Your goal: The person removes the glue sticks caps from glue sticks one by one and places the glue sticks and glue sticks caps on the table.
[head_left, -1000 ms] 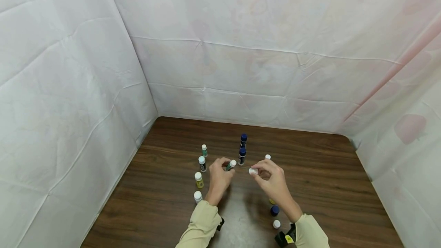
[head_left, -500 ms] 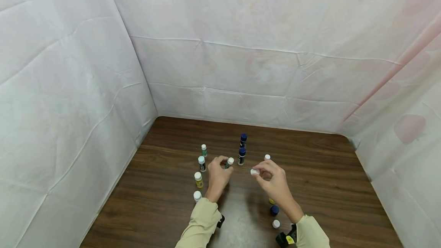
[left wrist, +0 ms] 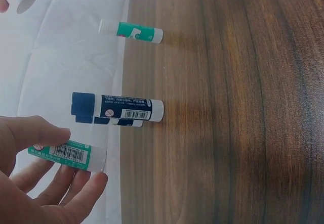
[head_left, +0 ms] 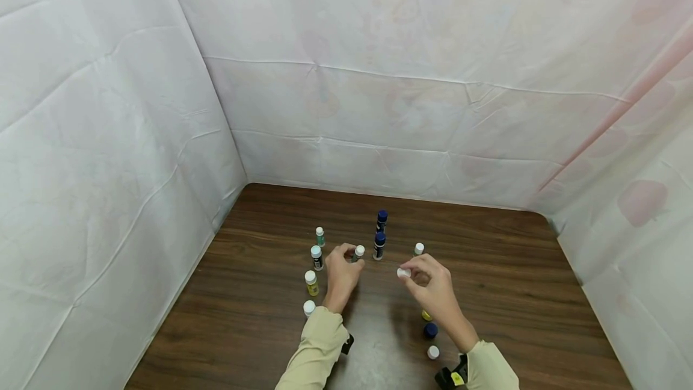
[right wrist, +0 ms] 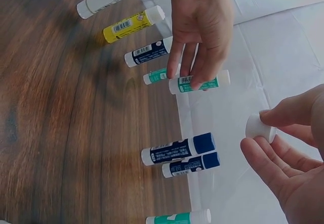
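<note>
My left hand [head_left: 342, 275] grips a green glue stick [left wrist: 66, 153] upright, its white top end pointing up. The fingers wrap its lower part in the left wrist view. A short distance to the right, my right hand [head_left: 433, 286] pinches a white cap [right wrist: 259, 127] between thumb and fingertips. The cap and the glue stick are apart. Two navy glue sticks [right wrist: 169, 149] stand one behind the other just beyond the gap between the hands. Another green glue stick [head_left: 418, 250] stands behind the right hand, partly hidden by it in the head view.
Left of the left hand runs a row of standing glue sticks: green [head_left: 320, 237], dark blue [head_left: 317, 259], yellow [head_left: 311, 284] and white [head_left: 310, 308]. By the right forearm are a yellow item [head_left: 426, 315], a navy one [head_left: 430, 330] and a white one [head_left: 433, 352]. White cloth [head_left: 379, 107] surrounds the wooden table.
The left hand has drifted a little left and back with the green glue stick. The right hand has shifted slightly right with the white cap, so the gap between them is wider.
</note>
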Demonstrator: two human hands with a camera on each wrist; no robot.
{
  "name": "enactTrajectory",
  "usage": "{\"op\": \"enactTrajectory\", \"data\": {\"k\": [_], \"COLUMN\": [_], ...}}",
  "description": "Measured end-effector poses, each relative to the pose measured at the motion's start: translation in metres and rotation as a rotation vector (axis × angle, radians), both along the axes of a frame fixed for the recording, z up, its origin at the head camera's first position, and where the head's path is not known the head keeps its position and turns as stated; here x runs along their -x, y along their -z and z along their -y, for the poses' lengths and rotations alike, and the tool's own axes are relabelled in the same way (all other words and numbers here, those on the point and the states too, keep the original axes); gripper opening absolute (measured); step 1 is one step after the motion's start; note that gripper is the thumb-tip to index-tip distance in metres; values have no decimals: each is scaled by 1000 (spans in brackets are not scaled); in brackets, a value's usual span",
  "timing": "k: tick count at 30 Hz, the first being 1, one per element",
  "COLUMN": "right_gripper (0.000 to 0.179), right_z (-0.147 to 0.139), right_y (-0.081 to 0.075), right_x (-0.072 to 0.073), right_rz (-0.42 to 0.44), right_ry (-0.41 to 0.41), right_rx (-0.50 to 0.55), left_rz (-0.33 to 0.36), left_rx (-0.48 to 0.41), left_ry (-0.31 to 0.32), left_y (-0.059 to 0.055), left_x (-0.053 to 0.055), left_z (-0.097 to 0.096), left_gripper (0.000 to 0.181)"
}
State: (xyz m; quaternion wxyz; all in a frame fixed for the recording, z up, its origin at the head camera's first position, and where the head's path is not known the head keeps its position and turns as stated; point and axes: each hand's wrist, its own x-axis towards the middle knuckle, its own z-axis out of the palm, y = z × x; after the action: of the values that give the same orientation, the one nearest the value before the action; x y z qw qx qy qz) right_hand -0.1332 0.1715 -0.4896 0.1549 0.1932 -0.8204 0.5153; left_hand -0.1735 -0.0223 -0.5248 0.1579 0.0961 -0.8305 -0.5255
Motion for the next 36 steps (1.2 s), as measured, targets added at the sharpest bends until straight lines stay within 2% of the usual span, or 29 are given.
{"op": "enactTrajectory", "data": {"k": [5,14,23,30,36], "right_gripper": [19,19,20,21,21], "right_z": [-2,-9,-16,-23,-27], "right_y": [4,10,13,17,18], "right_x": [1,1,0,1,0], "right_rz": [3,-4,-1,24,20], "right_ry": [20,45,72,89,92], "right_rx": [-7,-23,-32,-42,-38], "left_rz": [27,10,5,-16,15], "left_rx": [-25,-23,-11,-38,-38], "left_ry": [-13,-49,-91,-93,-98], "left_y": [2,8,21,25,26], "left_x": [4,11,19,20,19], "left_z": [0,0,4,6,6], "left_gripper": [23,21,21,21,20]}}
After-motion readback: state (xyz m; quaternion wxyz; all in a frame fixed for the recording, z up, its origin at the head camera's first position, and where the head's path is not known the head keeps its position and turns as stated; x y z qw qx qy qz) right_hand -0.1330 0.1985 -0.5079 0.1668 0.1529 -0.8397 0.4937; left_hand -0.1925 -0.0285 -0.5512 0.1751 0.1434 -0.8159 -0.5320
